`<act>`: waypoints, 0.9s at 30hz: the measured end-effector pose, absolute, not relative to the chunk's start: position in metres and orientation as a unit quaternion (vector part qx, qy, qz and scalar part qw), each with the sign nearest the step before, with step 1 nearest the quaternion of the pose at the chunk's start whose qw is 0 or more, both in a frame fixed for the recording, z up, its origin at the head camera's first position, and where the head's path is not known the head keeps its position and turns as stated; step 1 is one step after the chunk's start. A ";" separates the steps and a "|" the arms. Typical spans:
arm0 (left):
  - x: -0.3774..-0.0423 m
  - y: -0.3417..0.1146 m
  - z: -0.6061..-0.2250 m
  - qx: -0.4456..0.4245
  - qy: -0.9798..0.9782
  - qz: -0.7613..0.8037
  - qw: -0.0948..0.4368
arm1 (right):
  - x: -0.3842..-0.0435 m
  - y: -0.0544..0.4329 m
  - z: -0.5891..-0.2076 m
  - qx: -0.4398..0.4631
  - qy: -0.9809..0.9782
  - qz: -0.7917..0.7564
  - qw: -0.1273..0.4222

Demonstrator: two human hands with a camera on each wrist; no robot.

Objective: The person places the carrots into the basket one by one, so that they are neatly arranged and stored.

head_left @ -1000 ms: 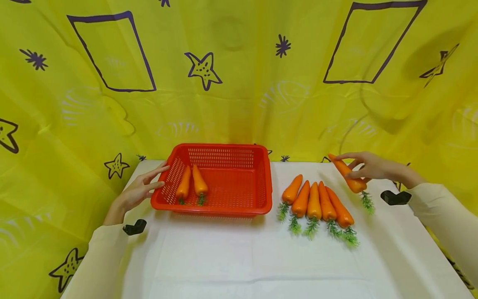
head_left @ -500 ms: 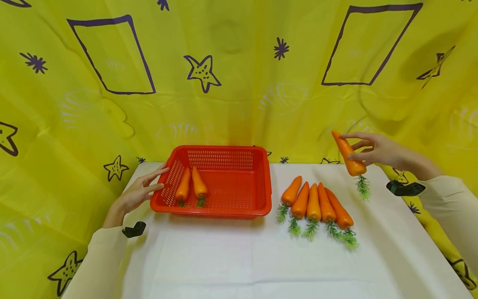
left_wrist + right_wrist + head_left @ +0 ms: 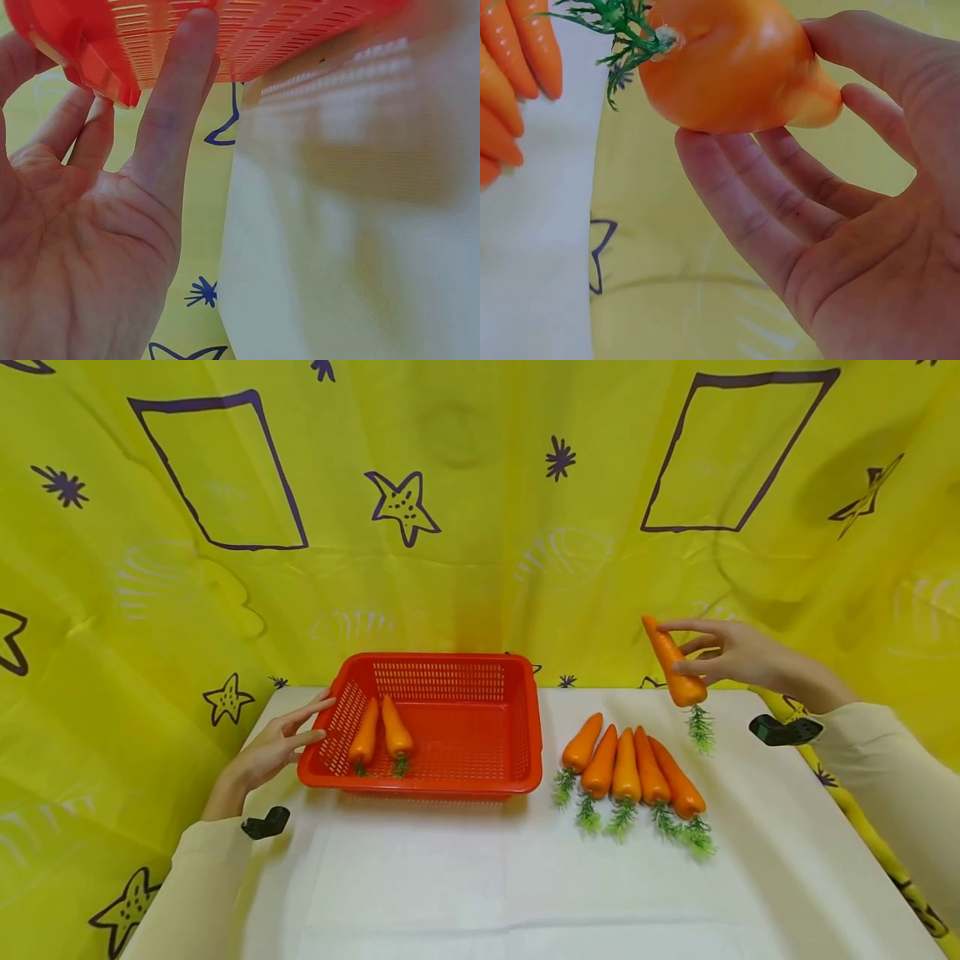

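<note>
My right hand [image 3: 738, 652] pinches an orange toy carrot [image 3: 675, 668] between thumb and fingers, raised over the back right of the table with its green leafy top hanging down. In the right wrist view the fingertips press the smooth side of the carrot [image 3: 727, 67]. My left hand [image 3: 272, 752] lies at the left end of a red plastic basket [image 3: 420, 785], its extended fingers spread along the rim. The left wrist view has one long finger [image 3: 169, 112] laid against the slotted wall of the basket [image 3: 285, 37]. Inside the basket, two carrots [image 3: 397, 727] lie side by side near the left end.
Several more carrots [image 3: 626, 768] lie fanned in a row right of the basket, leafy ends toward the front. A white cloth covers the table [image 3: 405, 877]. Behind and beside it hangs a yellow curtain [image 3: 465, 577] with dark drawn shapes.
My right hand has lifted the carrot up off the right side of the table, then moved slightly left with it. The left hand has stayed at the basket.
</note>
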State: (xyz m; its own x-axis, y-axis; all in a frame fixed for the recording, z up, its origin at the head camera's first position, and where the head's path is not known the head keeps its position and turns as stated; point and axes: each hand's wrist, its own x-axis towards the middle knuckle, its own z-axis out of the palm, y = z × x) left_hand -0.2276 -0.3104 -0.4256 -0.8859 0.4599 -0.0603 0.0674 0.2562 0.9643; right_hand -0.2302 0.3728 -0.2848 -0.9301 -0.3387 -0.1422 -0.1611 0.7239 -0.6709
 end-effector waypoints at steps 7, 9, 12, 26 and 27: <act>-0.227 -0.310 -0.425 0.167 0.771 0.591 0.167 | -0.243 0.347 -0.285 -0.152 0.909 -0.359 0.150; -0.227 -0.310 -0.425 0.167 0.772 0.590 0.167 | -0.247 0.338 -0.285 -0.156 0.904 -0.365 0.157; -0.227 -0.309 -0.425 0.167 0.776 0.585 0.167 | -0.252 0.322 -0.285 -0.167 0.899 -0.369 0.166; -0.228 -0.310 -0.425 0.168 0.782 0.578 0.162 | -0.290 0.225 -0.304 -0.239 0.846 -0.420 0.225; -0.228 -0.310 -0.426 0.169 0.782 0.578 0.163 | -0.292 0.219 -0.306 -0.241 0.843 -0.422 0.230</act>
State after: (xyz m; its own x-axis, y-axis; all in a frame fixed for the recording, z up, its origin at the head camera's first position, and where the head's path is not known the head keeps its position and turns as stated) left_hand -0.2285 -0.3103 -0.4256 -0.8902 0.4516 -0.0594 0.0760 0.2757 0.9582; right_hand -0.2917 0.2188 -0.3063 -0.7783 -0.6000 -0.1852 -0.2115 0.5282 -0.8223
